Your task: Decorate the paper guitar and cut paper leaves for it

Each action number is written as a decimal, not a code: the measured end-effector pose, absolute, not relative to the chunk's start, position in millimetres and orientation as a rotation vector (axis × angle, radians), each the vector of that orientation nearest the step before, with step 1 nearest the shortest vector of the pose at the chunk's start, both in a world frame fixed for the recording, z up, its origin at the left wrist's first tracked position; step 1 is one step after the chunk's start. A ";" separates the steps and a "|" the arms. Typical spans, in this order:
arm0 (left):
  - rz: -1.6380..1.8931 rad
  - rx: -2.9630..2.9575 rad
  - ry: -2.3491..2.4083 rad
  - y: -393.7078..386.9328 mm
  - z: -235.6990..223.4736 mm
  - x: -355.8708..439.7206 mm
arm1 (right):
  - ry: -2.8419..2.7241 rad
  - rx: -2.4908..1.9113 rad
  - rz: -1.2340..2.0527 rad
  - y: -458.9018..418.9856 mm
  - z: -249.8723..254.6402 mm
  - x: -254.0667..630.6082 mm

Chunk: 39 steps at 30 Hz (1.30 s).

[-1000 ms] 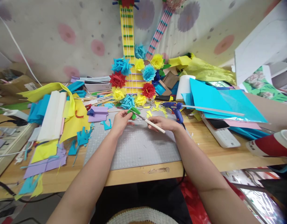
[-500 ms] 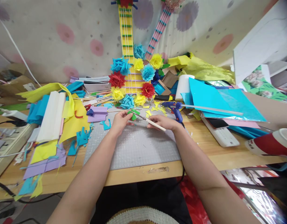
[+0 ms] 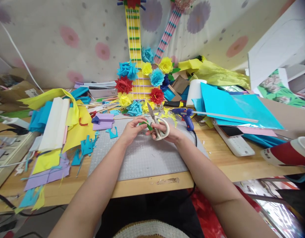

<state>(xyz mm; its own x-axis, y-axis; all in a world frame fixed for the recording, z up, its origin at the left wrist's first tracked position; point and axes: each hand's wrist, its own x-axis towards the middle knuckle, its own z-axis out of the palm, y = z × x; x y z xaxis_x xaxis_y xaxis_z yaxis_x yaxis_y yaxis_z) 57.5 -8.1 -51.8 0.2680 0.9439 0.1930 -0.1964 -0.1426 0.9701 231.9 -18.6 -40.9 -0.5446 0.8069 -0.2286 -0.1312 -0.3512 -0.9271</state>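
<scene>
Over the grey cutting mat (image 3: 142, 162), my left hand (image 3: 133, 130) pinches a small piece of green paper (image 3: 149, 126). My right hand (image 3: 168, 130) has its fingers through the white handles of a pair of scissors (image 3: 162, 129), whose blades point up and away from me. The fingertips of the right hand also touch the green paper. Just behind the hands stands a yellow paper guitar (image 3: 134, 49) with white strings, dressed with blue, red and yellow paper flowers.
A blue glue gun (image 3: 185, 116) lies at the mat's right back corner. Blue sheets (image 3: 236, 105) and a red-and-white paper cup (image 3: 287, 152) are to the right. Coloured paper scraps (image 3: 86, 145), a white paper roll (image 3: 54, 122) and a power strip (image 3: 16, 158) occupy the left.
The scissors have swung from lying across the green paper to pointing upward, away from it. My right hand has moved closer to my left, its fingertips now at the paper.
</scene>
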 end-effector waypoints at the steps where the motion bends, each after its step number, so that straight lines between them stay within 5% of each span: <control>1: 1.178 1.339 0.772 -7.9 -52.0 57.2 | -1.221 -0.930 1.968 -19.1 -41.1 229.7; 8: 1.103 1.232 0.753 -8.6 -50.3 57.2 | -1.262 -0.956 1.775 -17.2 -41.6 230.3; 18: 1.047 0.764 0.905 -20.4 -53.6 80.8 | -1.621 -1.360 0.921 -17.0 -52.1 224.2; 39: 1.334 0.549 0.820 -10.7 -45.9 68.5 | -2.353 -1.586 0.931 -28.1 -22.1 243.4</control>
